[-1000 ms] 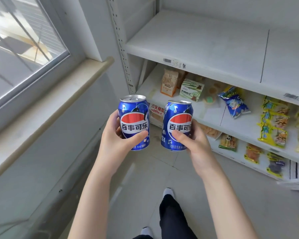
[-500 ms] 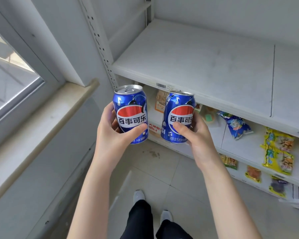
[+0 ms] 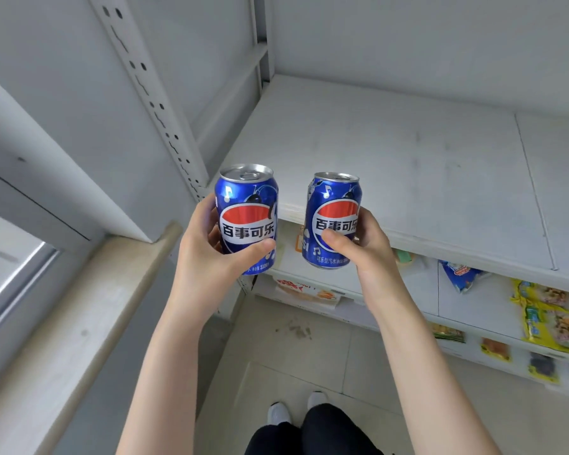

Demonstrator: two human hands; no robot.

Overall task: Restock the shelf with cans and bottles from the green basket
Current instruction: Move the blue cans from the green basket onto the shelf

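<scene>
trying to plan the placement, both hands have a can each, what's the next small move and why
Probably carry both cans forward and up over the front edge of the bare shelf, then set them down. The left hand holds the left can and the right hand holds the right can, both upright, both short of the shelf edge. Nothing stands on the board ahead.

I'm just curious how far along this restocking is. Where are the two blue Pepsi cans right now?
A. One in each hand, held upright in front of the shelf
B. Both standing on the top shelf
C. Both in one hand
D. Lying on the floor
A: the left hand grips one Pepsi can and the right hand grips the other Pepsi can, both upright, short of the bare top shelf.
</scene>
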